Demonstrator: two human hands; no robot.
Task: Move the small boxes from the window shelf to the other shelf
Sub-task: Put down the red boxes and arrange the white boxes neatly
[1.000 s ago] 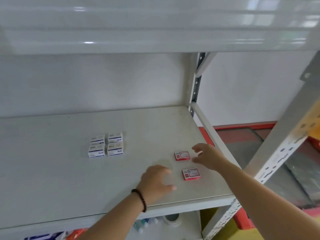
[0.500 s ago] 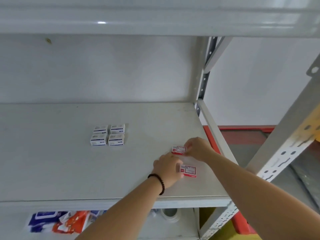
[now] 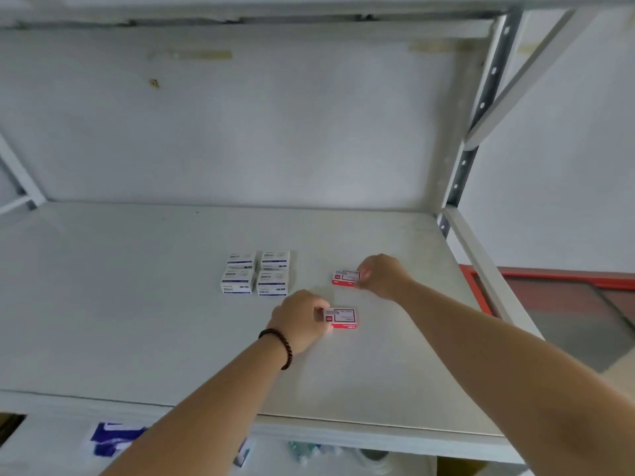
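Two small red-and-white cardboard boxes lie flat on the pale grey metal shelf (image 3: 137,304), and each has a hand at it. In the head view, the only one, the left hand (image 3: 300,319), with a dark beaded bracelet (image 3: 280,348) on its wrist, has its fingers curled at the left end of the nearer red-and-white box (image 3: 343,317), thumb on top, pinching it. The right hand (image 3: 383,274) does the same at the right end of the farther red-and-white box (image 3: 345,278), fingers bent round its edge. Both boxes look to be resting on the shelf surface rather than lifted, though the angle leaves that unsure.

Just to the left of them stand four small white cardboard boxes with blue print (image 3: 256,273), set tight together in a two-by-two block, untouched by either hand.

Whether this is the window shelf or the receiving shelf cannot be told from what shows; no window is visible. If it is the receiving shelf, six boxes have arrived and the red pair is being set in place. If it is the source, the pair is being picked up and the white four remain. Blurred packaging shows on the lower shelf (image 3: 343,462) beneath.
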